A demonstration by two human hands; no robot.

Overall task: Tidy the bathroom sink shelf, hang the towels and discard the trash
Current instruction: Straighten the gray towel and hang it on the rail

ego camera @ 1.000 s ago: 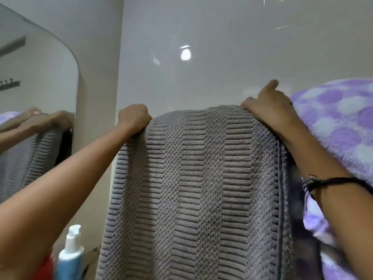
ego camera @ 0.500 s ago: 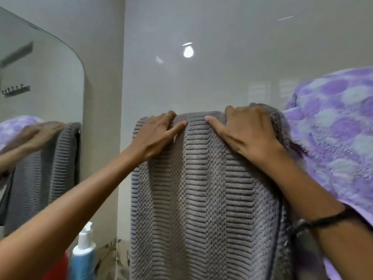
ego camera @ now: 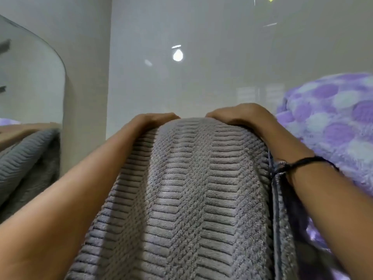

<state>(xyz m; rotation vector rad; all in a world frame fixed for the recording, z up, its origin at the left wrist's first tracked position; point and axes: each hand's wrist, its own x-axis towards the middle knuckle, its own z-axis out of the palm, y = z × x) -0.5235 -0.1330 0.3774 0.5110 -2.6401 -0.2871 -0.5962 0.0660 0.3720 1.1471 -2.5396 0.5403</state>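
While both grip grey towel (ego camera: 191, 188) top fold (left hand (ego camera: 155, 120), right hand (ego camera: 240, 116)), purple towel (ego camera: 331, 122) crowds right edge.

One head-worn camera, a single view, faces a glossy wall (ego camera: 201, 37) from close range, looking slightly upward over a grey towel (ego camera: 191, 188) that fills the lower frame. A mirror (ego camera: 30, 77) lies left of the towel, a purple spotted towel (ego camera: 333, 122) right.
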